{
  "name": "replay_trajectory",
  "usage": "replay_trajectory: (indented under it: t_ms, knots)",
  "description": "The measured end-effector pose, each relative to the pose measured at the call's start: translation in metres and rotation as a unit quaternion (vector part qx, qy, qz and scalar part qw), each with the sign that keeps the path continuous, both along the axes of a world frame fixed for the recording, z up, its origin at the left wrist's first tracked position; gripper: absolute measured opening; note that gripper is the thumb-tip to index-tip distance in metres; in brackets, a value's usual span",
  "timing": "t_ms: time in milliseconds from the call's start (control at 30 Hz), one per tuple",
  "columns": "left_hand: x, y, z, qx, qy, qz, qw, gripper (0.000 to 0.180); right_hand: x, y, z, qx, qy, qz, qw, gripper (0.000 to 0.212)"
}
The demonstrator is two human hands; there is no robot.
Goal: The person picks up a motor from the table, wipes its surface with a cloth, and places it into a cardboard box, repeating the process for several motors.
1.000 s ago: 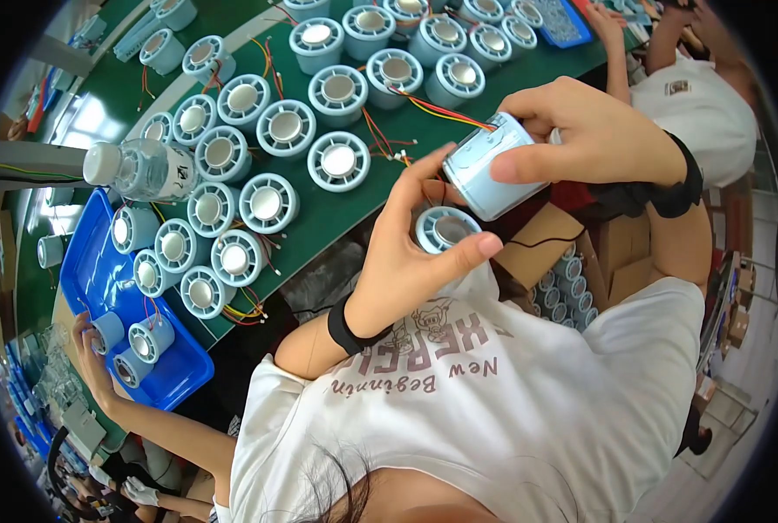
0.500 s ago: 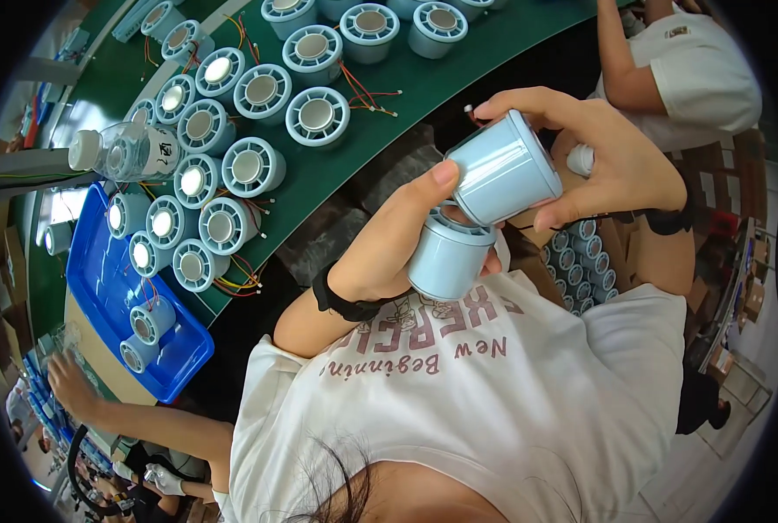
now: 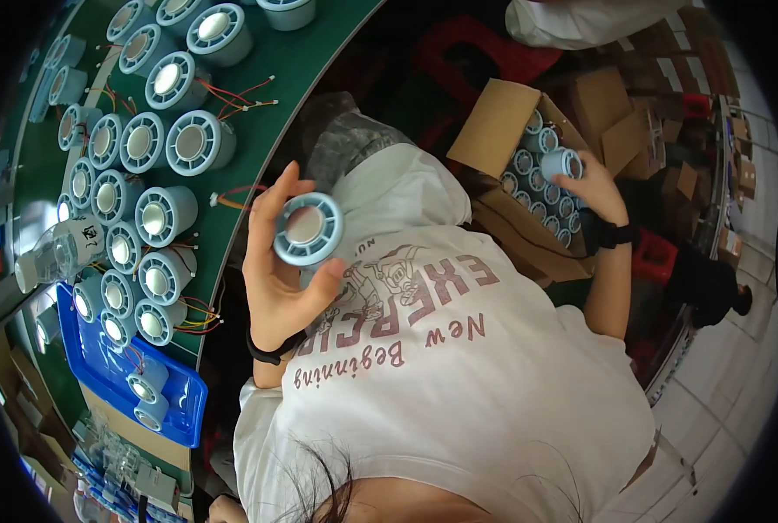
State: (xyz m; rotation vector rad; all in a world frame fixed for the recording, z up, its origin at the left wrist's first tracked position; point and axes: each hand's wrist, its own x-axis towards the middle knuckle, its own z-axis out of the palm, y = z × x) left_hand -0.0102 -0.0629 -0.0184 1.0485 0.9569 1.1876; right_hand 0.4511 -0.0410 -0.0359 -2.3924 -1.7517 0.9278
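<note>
My left hand (image 3: 275,270) grips a light-blue cylindrical unit (image 3: 326,228), its spoked end with a silver disc facing up. Thin red and yellow wires (image 3: 236,199) stick out beside those fingers. Out to the right, my right hand (image 3: 600,193) is closed on another light-blue cylindrical unit (image 3: 560,166), above an open cardboard box (image 3: 491,126). Rows of similar units (image 3: 522,162) stand inside that box. Whether the held unit touches them, I cannot tell. Many more spoked units (image 3: 199,144) with wires stand on the green table (image 3: 258,131) to the left.
A blue tray (image 3: 193,410) with two units lies at the table's near left, beside a clear plastic bottle (image 3: 62,248). More cardboard boxes (image 3: 611,113) are stacked behind the open one. A red stool (image 3: 493,57) and a person's white sleeve (image 3: 580,19) are at the top.
My hands have moved apart from in front of my chest. The right one has carried a unit to the box; the left one has moved left with the other, its spoked end turned up.
</note>
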Motion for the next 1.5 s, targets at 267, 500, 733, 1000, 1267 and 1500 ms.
replay_trajectory:
  t_ms: [267,500,733,1000,1267,1500]
  knots:
    - [-0.054,-0.047,-0.027,0.302,0.269,0.338,0.849,0.083,0.067,-0.004,-0.164,0.027,-0.134,-0.032,0.99,0.068]
    - [-0.085,-0.063,0.002,0.169,0.421,0.653,0.606,0.078,0.049,0.013,-0.177,0.078,-0.229,-0.031,0.97,0.066]
    - [-0.133,-0.013,0.006,0.16,0.449,0.615,0.628,0.067,0.019,0.021,-0.126,-0.126,-0.225,-0.041,0.965,0.067]
    - [-0.13,-0.01,0.011,0.14,0.518,0.599,0.594,0.065,-0.076,0.038,0.005,0.33,-0.103,-0.085,0.934,0.037]
    - [-0.123,-0.012,0.017,0.135,0.545,0.553,0.615,0.073,-0.218,0.093,0.058,0.453,0.139,0.125,0.872,0.021]
    - [-0.064,-0.051,0.053,0.063,0.525,0.552,0.645,0.077,-0.268,0.079,0.113,0.228,0.435,0.243,0.837,0.022]
